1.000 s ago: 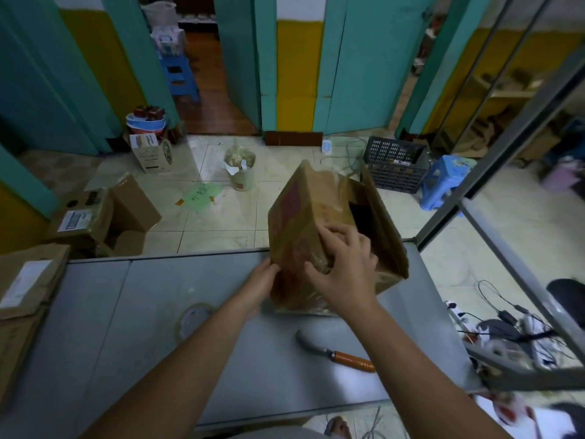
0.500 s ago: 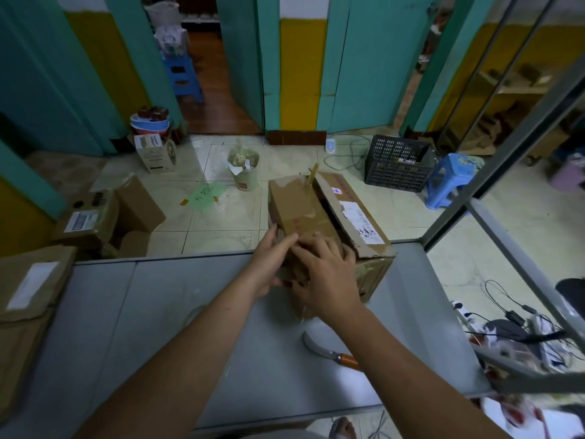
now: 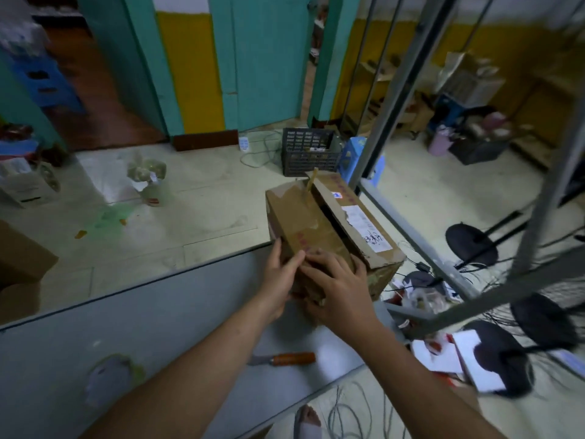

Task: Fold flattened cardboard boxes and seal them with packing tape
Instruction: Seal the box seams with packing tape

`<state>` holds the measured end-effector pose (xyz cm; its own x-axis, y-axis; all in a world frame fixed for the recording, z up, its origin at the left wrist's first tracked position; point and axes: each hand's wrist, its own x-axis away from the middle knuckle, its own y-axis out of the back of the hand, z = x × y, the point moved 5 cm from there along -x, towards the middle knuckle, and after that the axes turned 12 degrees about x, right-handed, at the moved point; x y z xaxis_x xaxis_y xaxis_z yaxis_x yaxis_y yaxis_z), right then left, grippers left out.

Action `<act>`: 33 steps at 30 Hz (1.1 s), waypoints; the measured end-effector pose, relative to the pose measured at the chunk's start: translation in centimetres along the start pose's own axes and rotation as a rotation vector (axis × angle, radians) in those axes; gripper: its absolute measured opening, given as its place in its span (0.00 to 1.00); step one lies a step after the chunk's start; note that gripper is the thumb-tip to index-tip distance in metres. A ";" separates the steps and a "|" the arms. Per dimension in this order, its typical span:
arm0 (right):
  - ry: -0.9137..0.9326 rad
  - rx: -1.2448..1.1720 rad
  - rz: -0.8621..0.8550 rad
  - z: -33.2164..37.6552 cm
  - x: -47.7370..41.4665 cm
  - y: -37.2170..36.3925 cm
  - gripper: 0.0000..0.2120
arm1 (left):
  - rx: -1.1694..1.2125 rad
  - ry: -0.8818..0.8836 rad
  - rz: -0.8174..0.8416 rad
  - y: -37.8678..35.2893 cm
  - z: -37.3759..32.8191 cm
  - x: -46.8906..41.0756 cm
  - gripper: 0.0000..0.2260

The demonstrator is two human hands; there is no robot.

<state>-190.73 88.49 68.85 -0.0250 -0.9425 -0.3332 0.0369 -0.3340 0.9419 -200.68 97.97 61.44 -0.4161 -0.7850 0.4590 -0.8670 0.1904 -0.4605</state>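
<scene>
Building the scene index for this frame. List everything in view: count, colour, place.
box: 1, brown, table's far right corner, top seam gaping
tape: 1, pale roll, on table, near left
table: 1, grey, foreground
knife: 1, orange handle, on table between the forearms
crate: 1, black, floor beyond box
stools: 2, blue, one beside crate, one far left
bin: 1, pale, bagged, floor centre-left
carton: 1, brown, floor at left edge
left hand: 1, holds box's near left edge
right hand: 1, fingers spread, presses on box's near top
</scene>
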 end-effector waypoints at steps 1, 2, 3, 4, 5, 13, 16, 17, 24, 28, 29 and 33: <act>-0.009 0.001 0.018 -0.9 0.6 0.0 0.29 | -0.003 0.001 0.009 -0.9 0.6 0.0 0.32; -0.018 -0.003 0.032 -1.8 1.3 0.0 0.30 | -0.010 -0.001 0.018 -1.7 1.2 0.1 0.33; -0.026 -0.010 0.046 -2.5 1.9 0.0 0.31 | -0.020 -0.002 0.019 -2.4 1.7 0.1 0.36; -0.033 -0.018 0.054 -3.2 2.5 0.2 0.33 | -0.028 -0.004 0.017 -2.9 2.2 0.2 0.38; -0.039 -0.022 0.055 -3.7 3.0 0.3 0.33 | -0.034 -0.012 0.011 -3.3 2.8 0.4 0.40; -0.056 -0.043 0.019 -5.7 8.0 1.5 0.30 | -0.097 -0.023 0.057 -5.1 6.8 3.1 0.41; -0.062 -0.037 0.078 -6.0 8.0 1.7 0.32 | -0.122 -0.012 0.046 -5.6 6.9 3.4 0.40; -0.063 -0.032 0.109 -5.8 7.9 1.7 0.32 | -0.140 -0.006 0.047 -5.5 6.6 3.4 0.40; -0.175 -0.034 0.184 -4.7 5.8 2.9 0.28 | -0.558 -0.062 0.080 -3.5 1.6 1.9 0.28; -0.200 -0.026 0.145 -2.9 3.3 3.9 0.27 | -1.216 -0.236 0.133 -1.0 -3.3 2.8 0.29; -0.191 -0.018 0.153 -2.4 2.6 3.9 0.28 | -1.375 -0.330 0.114 -0.3 -4.7 3.2 0.29; -0.066 0.027 0.188 0.9 -1.3 2.7 0.31 | -1.624 -0.519 -0.027 3.9 -9.6 5.4 0.28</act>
<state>-191.53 88.85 71.91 -0.0853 -0.9851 -0.1491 0.0203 -0.1514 0.9883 -208.94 100.16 69.41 -0.5566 -0.8304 0.0242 -0.3753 0.2774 0.8844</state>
